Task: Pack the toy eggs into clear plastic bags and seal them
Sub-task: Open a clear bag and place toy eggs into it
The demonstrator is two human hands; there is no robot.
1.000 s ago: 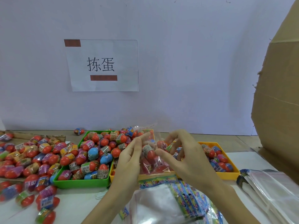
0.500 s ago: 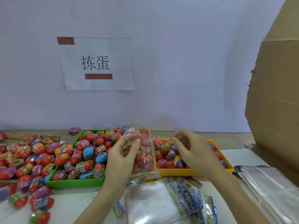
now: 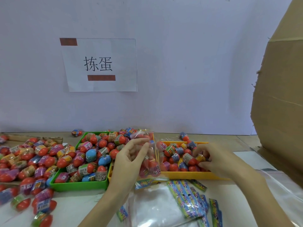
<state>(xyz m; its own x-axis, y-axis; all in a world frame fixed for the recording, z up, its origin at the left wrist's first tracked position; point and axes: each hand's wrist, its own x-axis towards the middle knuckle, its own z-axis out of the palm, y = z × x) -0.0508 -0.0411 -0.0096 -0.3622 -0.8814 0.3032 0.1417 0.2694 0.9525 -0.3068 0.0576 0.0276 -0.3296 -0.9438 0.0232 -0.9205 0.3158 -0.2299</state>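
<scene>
My left hand [image 3: 129, 159] holds up a clear plastic bag [image 3: 150, 159] with a few red toy eggs inside, between the two trays. My right hand [image 3: 213, 159] reaches into the yellow tray [image 3: 185, 175] and its fingers curl round a toy egg [image 3: 199, 158] with a yellow wrapper. The yellow tray holds several wrapped red eggs. A green tray [image 3: 78, 185] to the left is heaped with red and blue eggs.
Loose eggs [image 3: 29, 161] cover the table at the left. A stack of clear bags with colourful header cards [image 3: 185, 199] lies in front of me. More clear bags [image 3: 287, 190] lie at the right, below a large cardboard box [image 3: 282, 95]. A paper sign [image 3: 100, 64] hangs on the wall.
My right hand left the bag and moved right into the yellow tray, closing on an egg. My left hand kept the bag and shifted slightly left.
</scene>
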